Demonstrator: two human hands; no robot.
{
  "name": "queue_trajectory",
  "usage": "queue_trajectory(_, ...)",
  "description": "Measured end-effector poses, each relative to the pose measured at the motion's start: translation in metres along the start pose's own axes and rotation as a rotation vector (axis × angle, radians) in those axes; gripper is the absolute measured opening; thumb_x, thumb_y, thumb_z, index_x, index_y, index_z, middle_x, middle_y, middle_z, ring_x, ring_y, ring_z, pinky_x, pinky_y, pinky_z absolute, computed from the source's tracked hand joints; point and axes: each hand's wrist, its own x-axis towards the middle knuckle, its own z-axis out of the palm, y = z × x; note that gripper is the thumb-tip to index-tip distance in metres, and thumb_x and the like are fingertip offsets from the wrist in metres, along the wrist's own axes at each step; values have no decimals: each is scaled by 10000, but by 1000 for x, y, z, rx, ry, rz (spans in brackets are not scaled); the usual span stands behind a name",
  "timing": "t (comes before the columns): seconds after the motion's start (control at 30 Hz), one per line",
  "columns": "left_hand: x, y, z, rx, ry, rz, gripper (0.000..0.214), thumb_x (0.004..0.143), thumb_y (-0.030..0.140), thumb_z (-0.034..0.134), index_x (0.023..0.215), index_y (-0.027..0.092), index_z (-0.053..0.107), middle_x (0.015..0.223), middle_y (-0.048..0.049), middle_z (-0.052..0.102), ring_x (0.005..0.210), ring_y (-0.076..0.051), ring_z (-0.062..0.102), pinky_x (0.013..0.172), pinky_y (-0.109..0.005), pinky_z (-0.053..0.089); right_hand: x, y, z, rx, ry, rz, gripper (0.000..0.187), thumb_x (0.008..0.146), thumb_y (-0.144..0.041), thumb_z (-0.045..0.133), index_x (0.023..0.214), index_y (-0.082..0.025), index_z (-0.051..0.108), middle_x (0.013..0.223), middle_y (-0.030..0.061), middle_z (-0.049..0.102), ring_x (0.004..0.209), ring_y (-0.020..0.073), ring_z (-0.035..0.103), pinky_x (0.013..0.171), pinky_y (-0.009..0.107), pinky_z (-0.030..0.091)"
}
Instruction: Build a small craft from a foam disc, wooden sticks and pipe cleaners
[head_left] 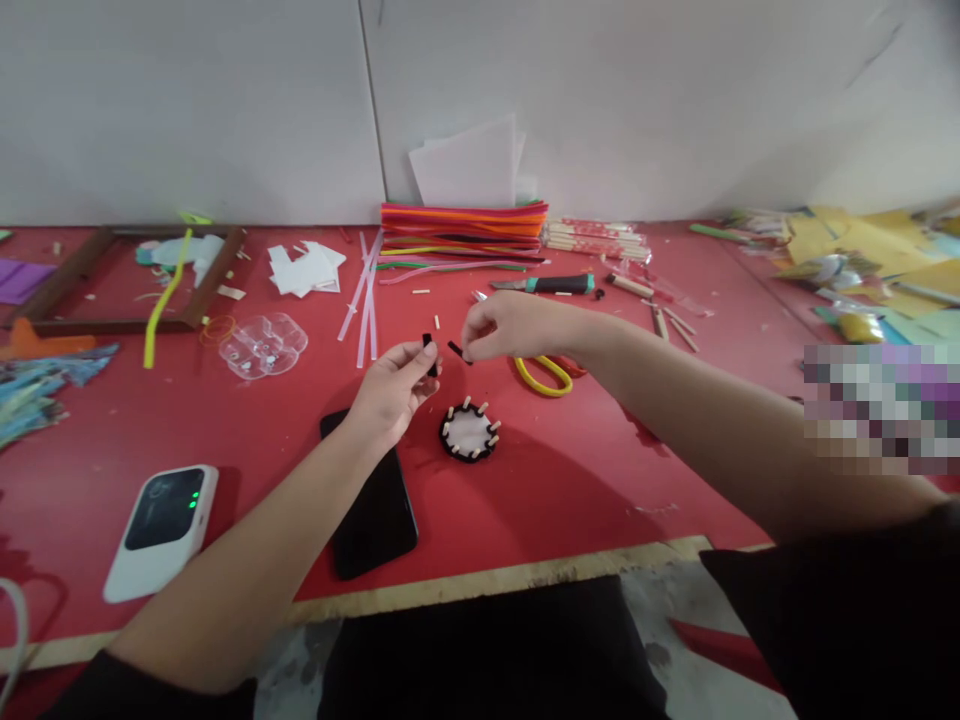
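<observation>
Red tabletop point(600, 500), black phone point(375, 510), yellow-handled scissors point(544, 372), black-rimmed white disc with pale pegs point(469, 432), white power bank point(161, 530), orange-pink-red foam sheets point(463, 222), small black pieces point(430, 352) in fingers.

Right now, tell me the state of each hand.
Left hand: closed, pinching a small black piece.
Right hand: closed, pinching a thin black strip.

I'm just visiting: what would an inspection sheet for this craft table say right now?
Surface: red table, worn front edge.
Job's things: black piece, black sliver, pegged black ring.
Clutter: phone, white device, scissors, knife, coloured sheets, clear straws.
Hands: left hand pinches the piece; right hand pinches the sliver.
Cables: pale cord at the left edge.
Surroundings: white wall; paper scraps at right.
</observation>
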Motion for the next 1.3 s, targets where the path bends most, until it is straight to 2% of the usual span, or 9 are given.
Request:
queue_trajectory(0.13, -1, -3, 0, -32, -3, 42, 413, 520, 354, 1000, 719, 181, 683, 767, 27, 698, 724, -93, 622, 725, -250, 530, 7, 0, 15, 153, 217, -119, 138, 782, -279, 667, 814, -178, 756, 838, 7, 708, 753, 135, 604, 687, 266, 430)
queue_trajectory(0.2, 0, -4, -1, -48, 8, 57, 415, 515, 359, 1002, 725, 192, 685, 762, 44, 695, 710, -85, 613, 728, -253, 532, 9, -2, 22, 184, 270, -155, 130, 775, -262, 673, 800, -165, 756, 845, 11, 700, 724, 120, 580, 681, 265, 423)
queue_trajectory(0.63, 1, -4, -1, -71, 19, 61, 352, 541, 275, 989, 737, 188, 710, 744, 43, 714, 685, -79, 625, 693, -237, 521, 7, -3, 32, 135, 258, -189, 90, 785, -240, 725, 752, -162, 754, 862, 19, 701, 778, 125, 602, 735, 254, 448)
queue_trajectory(0.73, 0, -4, 0, -65, 20, 70, 355, 569, 277, 979, 756, 175, 695, 778, 33, 729, 734, -81, 657, 709, -219, 532, 13, 2, 20, 131, 244, -161, 151, 801, -300, 718, 855, -175, 783, 890, 20, 727, 804, 136, 630, 745, 247, 463)
queue_trajectory(0.8, -2, -4, 1, -53, 10, 61, 367, 589, 295, 971, 765, 163, 678, 798, 5, 749, 778, -106, 694, 713, -225, 550, 21, 12, 4, 89, 322, -49, 187, 841, -324, 668, 899, -183, 776, 866, 6, 730, 783, 133, 632, 722, 235, 463)
queue_trajectory(0.93, -4, -3, 2, -23, -7, 25, 423, 597, 340, 966, 814, 158, 651, 768, -10, 757, 682, -129, 717, 635, -242, 571, 43, 42, -35, -105, 557, 209, 335, 939, -274, 418, 758, -163, 677, 656, 16, 621, 612, 142, 545, 575, 260, 391)
queue_trajectory(1.03, -5, -3, 3, -10, 5, 31, 466, 598, 364, 966, 861, 165, 637, 779, -2, 764, 635, -123, 714, 600, -235, 575, 59, 67, -59, -225, 608, 291, 345, 931, -255, 422, 679, -158, 635, 596, 48, 578, 597, 174, 532, 561, 297, 346)
queue_trajectory(1.17, -6, -6, 3, 15, 11, 47, 462, 624, 349, 960, 891, 167, 629, 770, -7, 763, 652, -136, 727, 617, -242, 589, 84, 94, -77, -392, 561, 290, 249, 904, -296, 550, 850, -138, 734, 797, 92, 722, 747, 216, 630, 638, 301, 388)
queue_trajectory(1.3, -8, -9, 2, 86, -46, 24, 424, 677, 376, 934, 849, 174, 603, 794, -19, 766, 708, -151, 743, 662, -262, 597, 115, 111, -82, -524, 402, 166, 265, 865, -200, 595, 1042, -168, 790, 1010, 87, 797, 912, 234, 693, 756, 298, 450)
